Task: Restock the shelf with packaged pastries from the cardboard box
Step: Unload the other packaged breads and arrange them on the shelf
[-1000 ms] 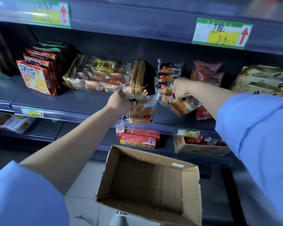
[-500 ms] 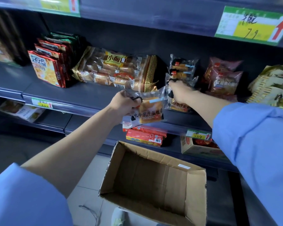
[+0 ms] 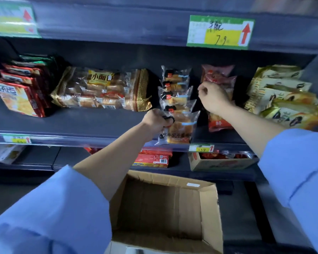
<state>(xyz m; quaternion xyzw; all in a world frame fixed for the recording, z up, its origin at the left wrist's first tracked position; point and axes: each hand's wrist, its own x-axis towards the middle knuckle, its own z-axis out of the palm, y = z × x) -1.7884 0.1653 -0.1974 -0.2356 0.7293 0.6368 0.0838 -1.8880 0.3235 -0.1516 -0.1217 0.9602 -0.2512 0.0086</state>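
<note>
Head view, left hand (image 3: 157, 121) gripping glossy packet (image 3: 180, 131)

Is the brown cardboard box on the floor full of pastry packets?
No, the brown cardboard box shows only bare inner walls and a bare bottom wherever its inside is visible.

A green price tag (image 3: 220, 32) above — red packs (image 3: 17, 96) far left, gold-green bags (image 3: 283, 94) far right.

You're facing dark grey metal shelving (image 3: 92, 123), several tiers, dark back panel. Green-and-yellow price tag (image 3: 220, 32) with red arrow on the top rail, second tag (image 3: 11, 19) blurred at left. Grey floor (image 3: 17, 191) below you. Light dim.
</note>
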